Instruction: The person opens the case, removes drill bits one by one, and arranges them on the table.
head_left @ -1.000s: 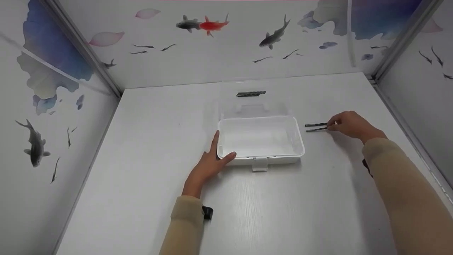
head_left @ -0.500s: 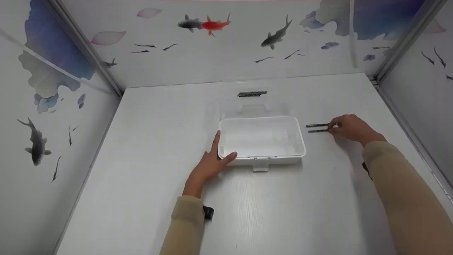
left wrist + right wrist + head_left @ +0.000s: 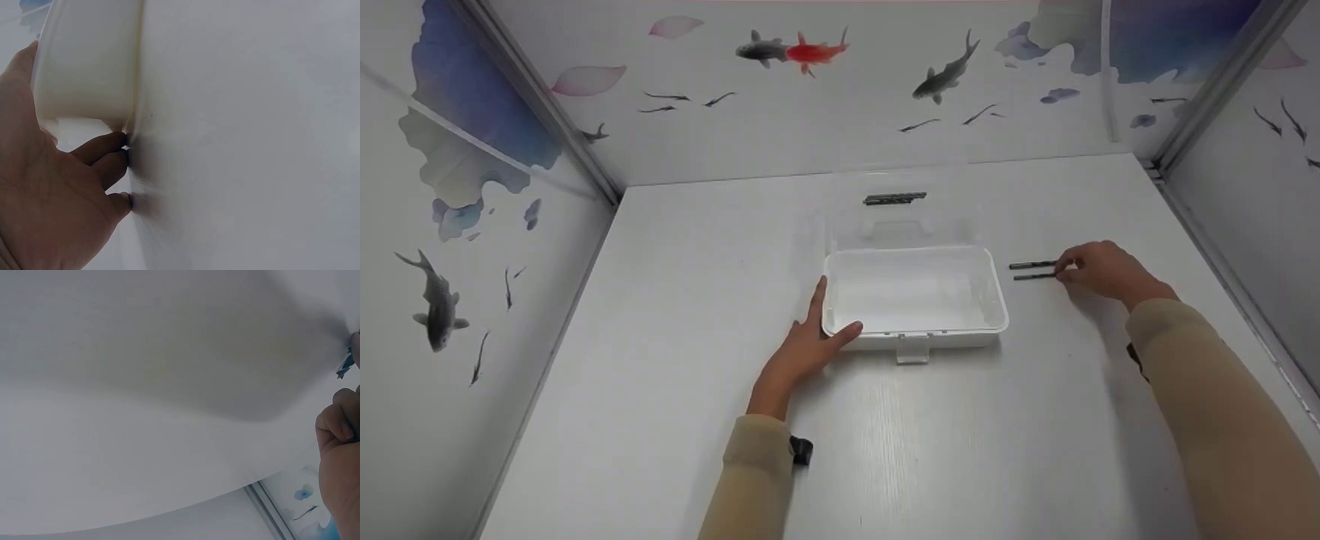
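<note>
A shallow white plastic box [image 3: 915, 341] stands in mid-table with its clear lid [image 3: 945, 225] swung back. At the box's front left corner, my left hand [image 3: 802, 349] grips it, thumb over the front rim and index finger along the left side. In the left wrist view, the other fingertips meet the table by the box wall [image 3: 93, 62]. To the right of the box, my right hand [image 3: 1102, 270] pinches the end of the nearer drill bit [image 3: 1033, 277]. Beside it, a second drill bit [image 3: 1031, 265] lies nearly parallel, its right end hidden at my fingertips.
Several drill bits [image 3: 895, 199] lie together behind the box, seen at the clear lid. White panels printed with fish [image 3: 945, 79] rise at the back and both sides of the white table [image 3: 675, 300]. A front latch [image 3: 913, 349] hangs down from the box.
The nearer drill bit has turned slightly and now lies more level, almost parallel to the other. My left hand and the box have kept their place.
</note>
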The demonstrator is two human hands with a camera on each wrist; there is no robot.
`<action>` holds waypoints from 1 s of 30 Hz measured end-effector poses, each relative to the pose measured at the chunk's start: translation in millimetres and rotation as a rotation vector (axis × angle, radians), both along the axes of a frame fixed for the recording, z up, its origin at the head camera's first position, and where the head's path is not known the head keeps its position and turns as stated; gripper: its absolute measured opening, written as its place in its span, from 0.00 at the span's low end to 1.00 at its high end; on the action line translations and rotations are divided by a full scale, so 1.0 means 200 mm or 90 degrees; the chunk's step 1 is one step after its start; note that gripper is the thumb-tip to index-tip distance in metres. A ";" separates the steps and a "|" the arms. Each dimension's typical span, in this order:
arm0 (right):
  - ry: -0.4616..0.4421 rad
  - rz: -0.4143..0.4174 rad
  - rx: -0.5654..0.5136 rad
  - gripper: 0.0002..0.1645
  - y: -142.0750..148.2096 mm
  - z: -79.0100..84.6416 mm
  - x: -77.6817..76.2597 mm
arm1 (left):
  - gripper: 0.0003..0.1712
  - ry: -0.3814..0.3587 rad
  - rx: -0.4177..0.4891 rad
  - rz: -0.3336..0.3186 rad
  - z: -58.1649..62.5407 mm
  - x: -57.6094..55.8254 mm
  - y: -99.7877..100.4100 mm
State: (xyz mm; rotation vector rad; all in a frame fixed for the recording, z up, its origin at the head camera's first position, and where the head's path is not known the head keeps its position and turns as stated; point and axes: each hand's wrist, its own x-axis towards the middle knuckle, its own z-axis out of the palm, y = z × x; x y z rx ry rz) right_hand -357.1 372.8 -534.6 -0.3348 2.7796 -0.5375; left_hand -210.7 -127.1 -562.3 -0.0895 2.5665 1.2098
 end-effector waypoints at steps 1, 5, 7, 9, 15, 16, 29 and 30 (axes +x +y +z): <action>-0.002 -0.001 -0.001 0.13 0.00 0.00 0.00 | 0.66 0.000 0.001 0.000 0.00 0.00 0.00; -0.007 -0.011 -0.006 0.14 -0.01 0.01 0.01 | 0.65 0.003 0.005 -0.002 0.00 0.00 0.00; -0.010 -0.015 -0.009 0.15 -0.01 0.01 0.01 | 0.65 0.004 0.005 -0.004 0.00 0.00 0.00; -0.012 -0.015 -0.010 0.15 -0.01 0.01 0.00 | 0.65 0.002 0.005 -0.004 0.01 0.00 0.00; -0.001 0.007 0.001 0.15 0.00 0.01 0.00 | 0.65 0.001 0.007 -0.006 0.01 0.01 0.00; 0.001 0.006 0.000 0.15 0.00 0.01 0.00 | 0.65 0.001 0.006 -0.006 0.01 0.01 0.00; 0.022 0.009 0.012 0.14 0.00 0.05 -0.02 | 0.65 0.007 0.012 -0.008 0.00 0.00 0.00; 0.024 0.009 0.013 0.13 0.00 0.06 -0.02 | 0.65 0.008 0.013 -0.009 0.00 0.00 0.00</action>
